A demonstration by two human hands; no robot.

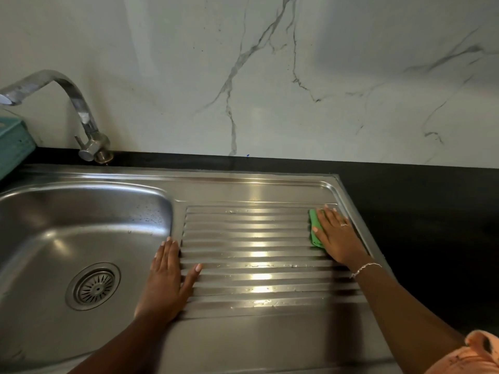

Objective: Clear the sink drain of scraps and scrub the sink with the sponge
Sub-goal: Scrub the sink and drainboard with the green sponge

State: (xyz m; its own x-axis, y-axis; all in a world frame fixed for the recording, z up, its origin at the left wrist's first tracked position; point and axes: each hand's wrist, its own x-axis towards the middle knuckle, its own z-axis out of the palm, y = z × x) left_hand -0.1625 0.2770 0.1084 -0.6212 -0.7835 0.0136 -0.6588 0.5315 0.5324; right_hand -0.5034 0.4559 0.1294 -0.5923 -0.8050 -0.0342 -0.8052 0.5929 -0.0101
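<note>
My right hand (pixel 336 234) is flat, fingers spread, pressing the green sponge (pixel 314 233) onto the ribbed draining board (pixel 253 255) at its far right end, close to the raised rim & the black countertop (pixel 421 211) just beyond. Most of the sponge is under my palm; only its left edge shows past my fingertips. My left hand (pixel 167 279) holds nothing: open & flat, palm down on the strip btwn the basin (pixel 81 225) & the ribs, thumb out over the first grooves, bracing me.

Drain strainer (pixel 94 286) sits left of & slightly nearer me than my left hand, in the basin floor. From here it looks free of scraps, tho the slots are too small to be sure.

Handling, my guess: sponge is soft, light, prob wet, so it squashes into the grooves under flat pressure & slides easily on steel. Best kept under the whole palm w/ fingers over the front edge rather than pinched, or it'll fold & skip across the ribs. Wet steel looks slick, water beads near my left hand, so the bracing hand could slip.

The chrome tap (pixel 81 112) stands far beyond my left hand, off.
</note>
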